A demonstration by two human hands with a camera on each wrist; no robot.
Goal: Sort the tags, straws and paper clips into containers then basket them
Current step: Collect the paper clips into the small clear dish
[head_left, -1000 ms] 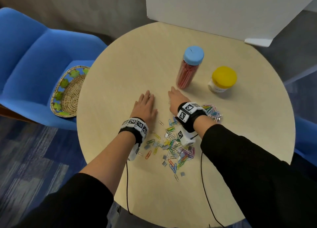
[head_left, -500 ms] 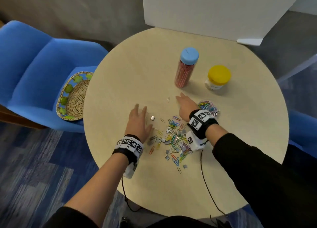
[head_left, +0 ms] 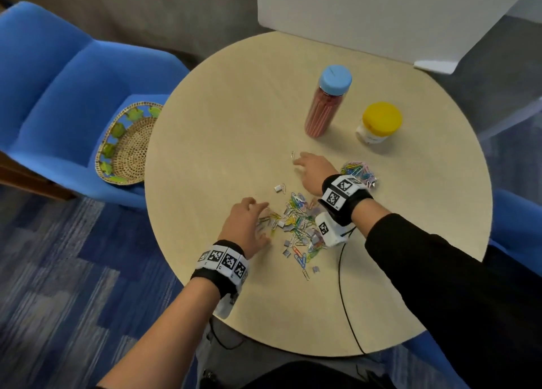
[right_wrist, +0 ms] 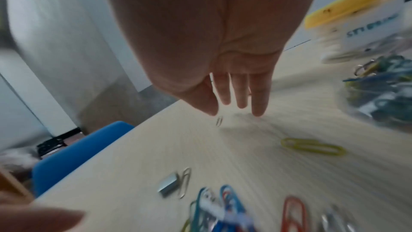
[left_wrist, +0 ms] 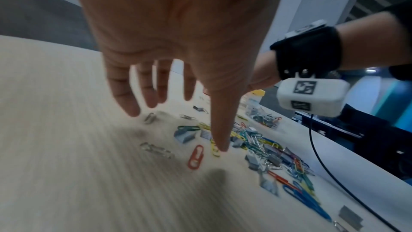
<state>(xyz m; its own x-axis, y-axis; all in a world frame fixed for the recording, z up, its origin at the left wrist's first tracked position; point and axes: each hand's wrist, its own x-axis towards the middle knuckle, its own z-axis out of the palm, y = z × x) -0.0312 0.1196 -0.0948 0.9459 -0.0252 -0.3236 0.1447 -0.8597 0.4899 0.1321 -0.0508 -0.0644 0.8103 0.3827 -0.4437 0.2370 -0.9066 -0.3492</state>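
Both hands have drawn nearer — spread left hand (head_left: 247, 223) now on the scattered coloured paper clips (head_left: 296, 224), spread right hand (head_left: 313, 171) beyond them.

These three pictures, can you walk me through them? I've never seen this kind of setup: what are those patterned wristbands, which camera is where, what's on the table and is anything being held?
No robot here: a person works with bare hands. The patterned bands hold a small camera on each wrist.

The wide picture comes from a head camera looking down at a round table. The other two look along each hand from the wrist.

The left hand hangs spread over the edge of a loose pile of coloured paper clips, which has small grey metal pieces mixed in. The right hand reaches toward a lone silver clip. Neither hand holds anything.

Farther back stand a tall blue-lidded jar of red sticks, probably the straws, and a short yellow-lidded jar. A clear container of clips sits by the right wrist. A woven basket waits on the blue chair.
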